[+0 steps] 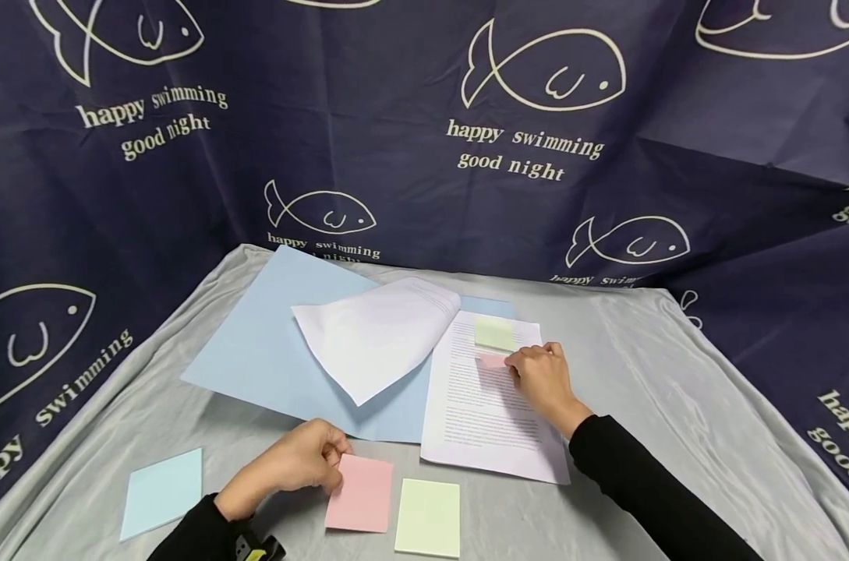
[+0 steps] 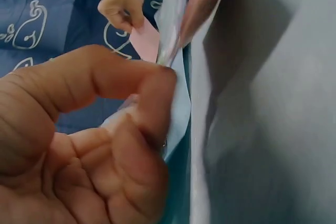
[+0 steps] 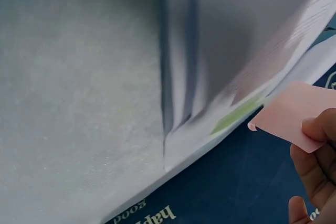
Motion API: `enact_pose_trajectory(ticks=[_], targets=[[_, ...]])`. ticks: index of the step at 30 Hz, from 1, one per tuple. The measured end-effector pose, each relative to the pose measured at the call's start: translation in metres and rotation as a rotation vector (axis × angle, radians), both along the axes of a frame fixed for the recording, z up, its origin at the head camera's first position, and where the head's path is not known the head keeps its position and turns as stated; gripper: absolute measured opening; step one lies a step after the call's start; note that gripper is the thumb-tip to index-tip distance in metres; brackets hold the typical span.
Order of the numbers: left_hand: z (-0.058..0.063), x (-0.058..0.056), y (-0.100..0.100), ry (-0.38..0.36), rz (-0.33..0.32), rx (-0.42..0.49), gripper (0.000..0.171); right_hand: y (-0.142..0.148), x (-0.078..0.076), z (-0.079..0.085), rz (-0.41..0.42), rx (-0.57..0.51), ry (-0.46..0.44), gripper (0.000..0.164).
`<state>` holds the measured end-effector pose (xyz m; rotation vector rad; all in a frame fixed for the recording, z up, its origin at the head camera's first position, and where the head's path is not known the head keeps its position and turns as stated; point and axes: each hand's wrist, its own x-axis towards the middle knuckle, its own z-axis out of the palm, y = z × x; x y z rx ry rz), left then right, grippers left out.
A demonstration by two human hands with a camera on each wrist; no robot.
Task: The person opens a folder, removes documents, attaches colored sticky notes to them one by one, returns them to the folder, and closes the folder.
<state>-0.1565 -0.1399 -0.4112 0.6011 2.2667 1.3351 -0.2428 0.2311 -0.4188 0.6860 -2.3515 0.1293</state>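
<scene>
My right hand (image 1: 545, 383) pinches a pink sticky note (image 1: 493, 361) between thumb and fingers. The note is over the printed sheets (image 1: 490, 425), just below a green sticky note (image 1: 494, 333) near their top. In the right wrist view, the pink note (image 3: 296, 111) stands away from the page with one corner curled. My left hand (image 1: 301, 460) grips the upper left edge of a pink sticky note pad (image 1: 361, 499) at the front. Seen from the left wrist, the thumb and bent fingers of the left hand (image 2: 100, 129) meet at the pad's edge.
Beside the pink pad lies a green sticky note pad (image 1: 427, 516); a light blue pad (image 1: 160, 492) is farther left. A blue folder (image 1: 256, 335) lies open behind, with a page (image 1: 375, 331) curled over it. A patterned dark curtain (image 1: 396, 140) borders the grey cloth (image 1: 627, 366).
</scene>
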Motion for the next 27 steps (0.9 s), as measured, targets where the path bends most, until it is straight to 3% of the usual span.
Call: enact_pose_trajectory(ticks=[5,11,27], targets=[[-0.002,0.005,0.002,0.168,0.021,-0.217,0.023,0.001,-0.005,-0.002,-0.031,0.030,-0.016,0.013],[-0.005,0.012,0.010,0.286,0.078,-0.373,0.028,-0.001,-0.010,-0.005,-0.042,0.058,0.006,0.012],[0.002,0.017,0.026,0.401,0.169,-0.586,0.038,-0.008,-0.016,-0.010,-0.087,0.104,-0.043,0.007]])
